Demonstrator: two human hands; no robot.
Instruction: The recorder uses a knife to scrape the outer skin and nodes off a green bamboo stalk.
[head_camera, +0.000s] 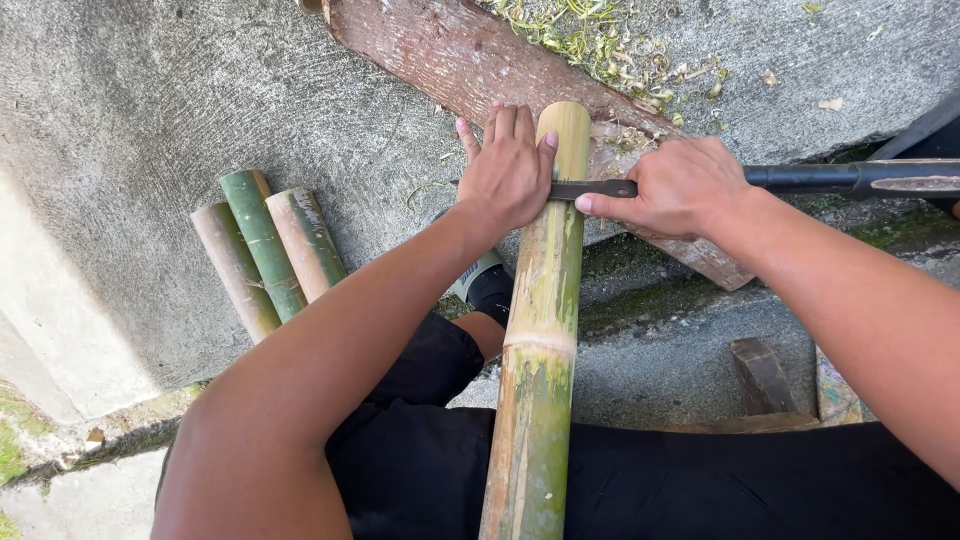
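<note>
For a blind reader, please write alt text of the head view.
A left hand steadies a long green-yellow bamboo pole while the right hand presses a dark metal blade across it. Three short cut bamboo pieces lie on concrete ground.

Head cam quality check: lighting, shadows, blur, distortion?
Head view: soft even daylight, no hard shadows or glare; left hand, right hand and bamboo pole sharp; wide-angle bending at the edges; forearms loom large at the bottom.
</note>
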